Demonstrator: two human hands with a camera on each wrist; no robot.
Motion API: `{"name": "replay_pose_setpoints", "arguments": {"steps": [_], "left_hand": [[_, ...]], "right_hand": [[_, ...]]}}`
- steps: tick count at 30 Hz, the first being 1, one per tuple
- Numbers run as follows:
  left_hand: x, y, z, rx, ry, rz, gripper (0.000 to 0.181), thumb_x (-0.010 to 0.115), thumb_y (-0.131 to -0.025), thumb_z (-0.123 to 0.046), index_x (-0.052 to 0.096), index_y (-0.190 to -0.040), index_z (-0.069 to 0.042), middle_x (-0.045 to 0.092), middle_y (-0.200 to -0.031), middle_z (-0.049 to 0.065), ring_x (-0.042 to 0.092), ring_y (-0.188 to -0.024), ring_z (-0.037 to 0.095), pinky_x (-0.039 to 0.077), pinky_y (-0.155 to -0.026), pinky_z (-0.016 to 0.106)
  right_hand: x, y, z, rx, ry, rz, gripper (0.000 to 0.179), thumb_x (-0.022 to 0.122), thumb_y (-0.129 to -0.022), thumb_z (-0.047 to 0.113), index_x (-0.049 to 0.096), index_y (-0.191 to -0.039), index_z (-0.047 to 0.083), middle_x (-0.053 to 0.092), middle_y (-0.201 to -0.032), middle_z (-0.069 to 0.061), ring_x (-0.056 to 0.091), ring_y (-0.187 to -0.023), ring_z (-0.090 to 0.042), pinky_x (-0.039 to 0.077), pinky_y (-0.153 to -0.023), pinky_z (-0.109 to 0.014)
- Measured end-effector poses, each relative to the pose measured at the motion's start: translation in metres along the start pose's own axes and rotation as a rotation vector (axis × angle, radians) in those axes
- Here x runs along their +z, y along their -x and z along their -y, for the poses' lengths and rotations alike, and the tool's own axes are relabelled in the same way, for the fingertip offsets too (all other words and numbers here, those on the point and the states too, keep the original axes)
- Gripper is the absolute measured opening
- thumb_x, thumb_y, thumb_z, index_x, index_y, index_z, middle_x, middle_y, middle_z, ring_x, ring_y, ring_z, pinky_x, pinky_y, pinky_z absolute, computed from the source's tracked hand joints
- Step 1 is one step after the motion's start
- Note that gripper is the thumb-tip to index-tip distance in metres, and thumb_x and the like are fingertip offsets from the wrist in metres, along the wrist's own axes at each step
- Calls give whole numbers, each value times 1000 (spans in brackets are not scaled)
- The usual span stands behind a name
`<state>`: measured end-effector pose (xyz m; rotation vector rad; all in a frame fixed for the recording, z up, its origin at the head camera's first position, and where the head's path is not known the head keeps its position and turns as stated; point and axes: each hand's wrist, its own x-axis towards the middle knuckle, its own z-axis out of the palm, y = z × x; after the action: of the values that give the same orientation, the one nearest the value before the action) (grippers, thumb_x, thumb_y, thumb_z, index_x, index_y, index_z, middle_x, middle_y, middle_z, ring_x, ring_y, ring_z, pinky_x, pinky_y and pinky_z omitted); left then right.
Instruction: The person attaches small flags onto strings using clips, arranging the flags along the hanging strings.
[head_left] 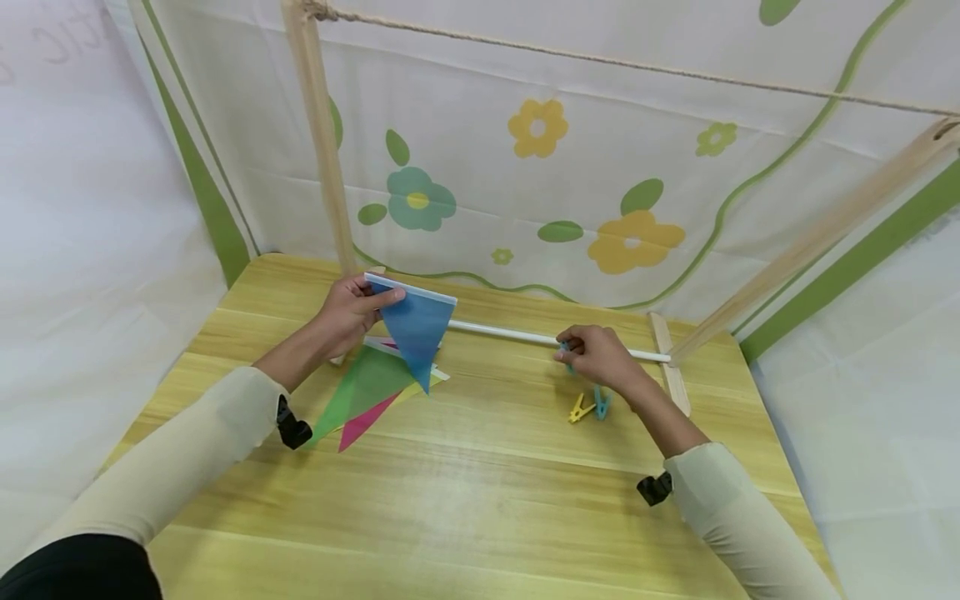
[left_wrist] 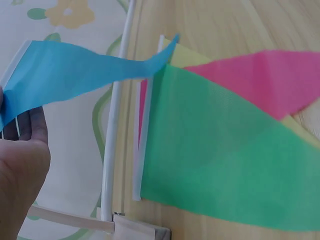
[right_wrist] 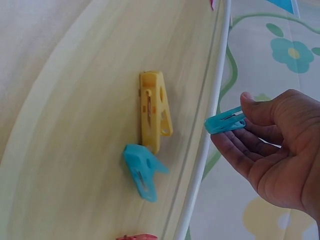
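My left hand (head_left: pixel 352 310) pinches a blue triangular pennant (head_left: pixel 417 325) by its white top edge, and the pennant's tip hangs down. Below it on the table lie a green pennant (left_wrist: pixel 215 155), a pink pennant (left_wrist: pixel 265 80) and a yellow one, overlapping. Between thumb and fingers, my right hand (head_left: pixel 596 354) holds a blue clothespin (right_wrist: pixel 225 120) above the table. Close under that hand a yellow clothespin (right_wrist: pixel 152 110) and another blue clothespin (right_wrist: pixel 141 170) lie side by side. Part of a red item (right_wrist: pixel 137 237) shows at the bottom edge of the right wrist view.
A twine rope (head_left: pixel 570 57) runs between the tops of two wooden posts, the left post (head_left: pixel 321 133) and the right post (head_left: pixel 817 237). Low between them, a white rod (head_left: pixel 510 333) spans the wooden table (head_left: pixel 465 517). Flower-printed cloth (head_left: pixel 480 150) hangs behind.
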<state>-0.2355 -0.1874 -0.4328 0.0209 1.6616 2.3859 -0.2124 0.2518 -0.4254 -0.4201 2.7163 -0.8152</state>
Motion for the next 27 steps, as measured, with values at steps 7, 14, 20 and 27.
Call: {"name": "replay_pose_setpoints", "arguments": {"steps": [7,14,20,27], "left_hand": [[5,-1,-4,27,134,9,20,69,-111,-1,81,-103,-15,78,-104,-4,77,-102,11,66,-92,24],[10,-2,-11,73,182,10,21,69,-110,0,82,-102,-13,80,-104,-2,80,-104,12,67,-96,25],[16,-3,-17,95,186,16,21,68,-110,0,83,-103,-13,83,-105,-1,81,-105,13,67,-96,25],[23,-5,-22,107,192,19,22,68,-110,2,84,-104,-12,84,-106,-1,79,-109,13,66,-97,24]], "right_hand": [[-9,-1,4,-9,8,-16,43,68,-115,21,67,-147,-9,77,-129,-25,76,-118,-40,66,-101,-52],[-18,-6,12,-6,20,-26,43,69,-115,22,68,-147,-7,77,-129,-23,75,-117,-37,65,-102,-51],[-30,-8,23,-14,15,-47,41,68,-115,21,68,-147,-5,77,-130,-23,76,-119,-38,65,-103,-53],[-44,-5,33,-25,10,-85,41,68,-116,23,69,-148,-4,78,-129,-23,77,-118,-39,65,-103,-54]]}}
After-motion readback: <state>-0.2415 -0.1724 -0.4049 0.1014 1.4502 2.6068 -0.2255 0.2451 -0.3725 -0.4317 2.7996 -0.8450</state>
